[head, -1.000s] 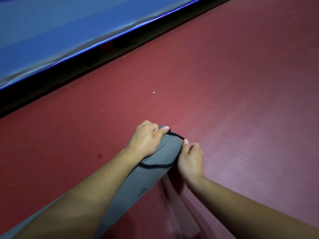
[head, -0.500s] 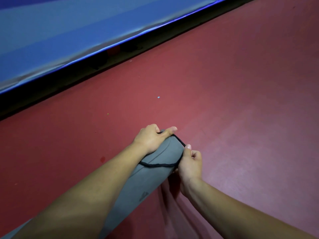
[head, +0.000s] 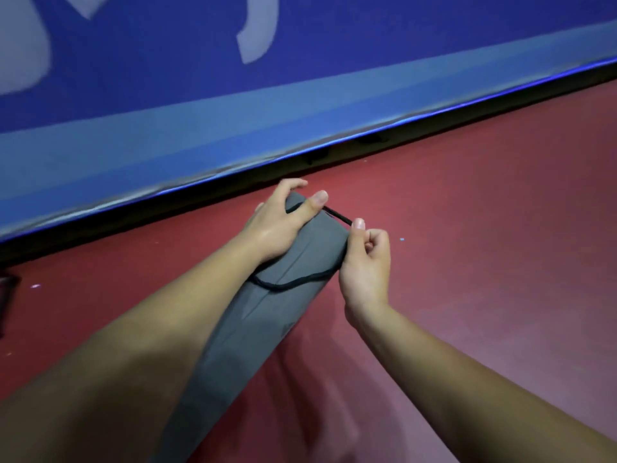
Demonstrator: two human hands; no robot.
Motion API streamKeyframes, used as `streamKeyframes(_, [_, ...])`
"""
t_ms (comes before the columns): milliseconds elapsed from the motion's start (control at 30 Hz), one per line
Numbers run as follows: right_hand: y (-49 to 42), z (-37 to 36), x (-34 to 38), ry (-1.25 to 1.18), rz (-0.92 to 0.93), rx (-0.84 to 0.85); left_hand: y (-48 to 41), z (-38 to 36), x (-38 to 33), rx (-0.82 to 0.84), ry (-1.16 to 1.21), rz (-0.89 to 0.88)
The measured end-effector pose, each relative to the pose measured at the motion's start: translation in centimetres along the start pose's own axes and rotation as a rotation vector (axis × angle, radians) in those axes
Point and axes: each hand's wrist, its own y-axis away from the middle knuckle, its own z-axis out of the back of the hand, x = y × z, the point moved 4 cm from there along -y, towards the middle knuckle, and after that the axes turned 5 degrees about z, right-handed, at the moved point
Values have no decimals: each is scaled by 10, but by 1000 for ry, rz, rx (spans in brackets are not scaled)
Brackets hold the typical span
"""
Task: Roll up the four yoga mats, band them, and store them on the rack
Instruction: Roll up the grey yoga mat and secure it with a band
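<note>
Red floor (head: 467, 228): left hand (head: 277, 225) and right hand (head: 367, 262) pinch black band (head: 287, 285); mat (head: 267, 322) cropped below.

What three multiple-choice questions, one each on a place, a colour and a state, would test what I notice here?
1. Where does the rolled grey yoga mat lie? A on a rack; B on the red floor; C on a table.
2. What colour is the thin stretchy band at the mat's end? A black; B white; C yellow.
3. What is the right hand doing? A hanging open; B pinching the band; C pressing the floor.
Answers: 1 B, the mat rests on red flooring; 2 A, the band shows black against grey; 3 B, its thumb and fingers nip the taut band.
</note>
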Motion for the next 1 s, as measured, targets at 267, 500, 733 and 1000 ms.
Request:
streamKeyframes(267, [126,-128,167,197,226,525,151,223,3,-526,302,19])
streamKeyframes(500, [247,-198,231,217,450,892,288,331,45,-898,410,147])
streamKeyframes(733, [305,-240,249,311,526,891,362,393,90,-989,290,476])
streamKeyframes(1000, [328,-250,257,441,314,934,388,412,96,-859,96,703])
